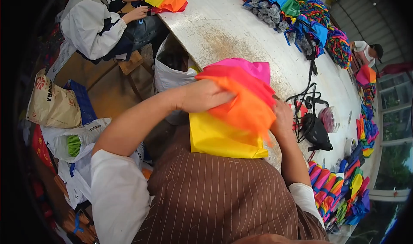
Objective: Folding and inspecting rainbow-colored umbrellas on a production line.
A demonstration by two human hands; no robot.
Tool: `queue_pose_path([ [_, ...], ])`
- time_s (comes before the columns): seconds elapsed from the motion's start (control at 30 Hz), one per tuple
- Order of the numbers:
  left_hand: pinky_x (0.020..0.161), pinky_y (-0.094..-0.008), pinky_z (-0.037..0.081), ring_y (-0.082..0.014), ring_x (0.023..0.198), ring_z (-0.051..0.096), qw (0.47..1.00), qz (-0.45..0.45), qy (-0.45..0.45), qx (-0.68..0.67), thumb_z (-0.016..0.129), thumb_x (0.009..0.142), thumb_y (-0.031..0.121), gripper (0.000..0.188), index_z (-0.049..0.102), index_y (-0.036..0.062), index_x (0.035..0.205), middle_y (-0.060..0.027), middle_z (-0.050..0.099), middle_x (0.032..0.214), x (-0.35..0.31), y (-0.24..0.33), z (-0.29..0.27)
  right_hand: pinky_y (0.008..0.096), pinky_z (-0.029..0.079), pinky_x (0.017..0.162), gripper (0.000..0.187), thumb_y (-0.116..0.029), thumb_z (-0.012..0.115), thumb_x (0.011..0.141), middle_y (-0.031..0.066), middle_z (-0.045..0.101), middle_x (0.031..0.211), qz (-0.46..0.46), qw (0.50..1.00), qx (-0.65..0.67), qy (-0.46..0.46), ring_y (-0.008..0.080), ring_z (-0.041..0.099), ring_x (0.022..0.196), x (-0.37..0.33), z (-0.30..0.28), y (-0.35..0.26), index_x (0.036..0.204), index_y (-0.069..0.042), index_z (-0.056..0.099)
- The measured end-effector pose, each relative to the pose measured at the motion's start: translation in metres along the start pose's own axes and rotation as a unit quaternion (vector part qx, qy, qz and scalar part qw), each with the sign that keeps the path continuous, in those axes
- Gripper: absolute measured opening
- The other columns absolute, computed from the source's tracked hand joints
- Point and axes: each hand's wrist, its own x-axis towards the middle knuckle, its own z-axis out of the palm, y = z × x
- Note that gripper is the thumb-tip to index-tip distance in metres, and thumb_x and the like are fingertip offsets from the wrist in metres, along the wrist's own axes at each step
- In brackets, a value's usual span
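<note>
A piece of thin, shiny multicoloured fabric (243, 99) hangs in front of my apron, with pink, red, orange and yellow panels. My left hand (206, 95) is closed on its red and orange part, the fingertips partly under a fold. At its right edge my right hand (282, 117) grips the same fabric, with most of the fingers hidden behind it. The orange part is blurred by motion. Its yellow panel (223, 136) drapes lowest, against the brown striped apron (228, 192).
On the white table (223, 24) lie a black pouch (316, 132) with tangled straps and heaps of colourful fabric bundles (340, 188). Left of me stand white sacks (174, 71) and a paper bag (53, 99). A co-worker (92, 28) handles similar fabric; another person (363, 54) is farther right.
</note>
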Motion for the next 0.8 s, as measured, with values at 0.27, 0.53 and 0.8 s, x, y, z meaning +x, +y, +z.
queue_pose_path([
  [0.27, 0.085, -0.0312, 0.046, -0.0159, 0.085, 0.061, 0.951, -0.092, 0.141, -0.260, 0.029, 0.096, 0.051, 0.064, 0.062, -0.0025, 0.101, -0.0130, 0.064, 0.100, -0.017, 0.019, -0.087, 0.0393, 0.045, 0.063, 0.022, -0.023, 0.063, 0.068, 0.0091, 0.058, 0.077, 0.047, 0.983, 0.173, 0.042, 0.0286, 0.057, 0.072, -0.001, 0.003, 0.018, 0.082, -0.006, 0.060],
  [0.53, 0.100, -0.0319, 0.036, -0.0205, 0.119, 0.049, 0.893, 0.096, 0.140, -0.417, 0.030, 0.096, 0.049, 0.063, 0.045, -0.0038, 0.127, -0.0167, 0.054, 0.125, 0.028, 0.043, -0.056, 0.0374, 0.043, 0.063, 0.022, -0.020, 0.061, 0.068, 0.0075, 0.056, 0.078, -0.070, 0.994, -0.051, 0.060, 0.0266, 0.056, 0.074, 0.012, -0.007, 0.004, 0.084, -0.006, 0.059],
  [0.8, 0.095, -0.0312, 0.042, -0.0159, 0.113, 0.053, 0.885, -0.346, -0.013, -0.310, 0.029, 0.096, 0.051, 0.063, 0.046, -0.0028, 0.125, -0.0161, 0.055, 0.121, 0.006, 0.013, -0.070, 0.0363, 0.043, 0.064, 0.020, -0.018, 0.059, 0.069, 0.0069, 0.057, 0.081, -0.093, 0.973, -0.059, 0.203, 0.0267, 0.056, 0.073, 0.013, -0.035, 0.020, 0.085, -0.005, 0.057],
])
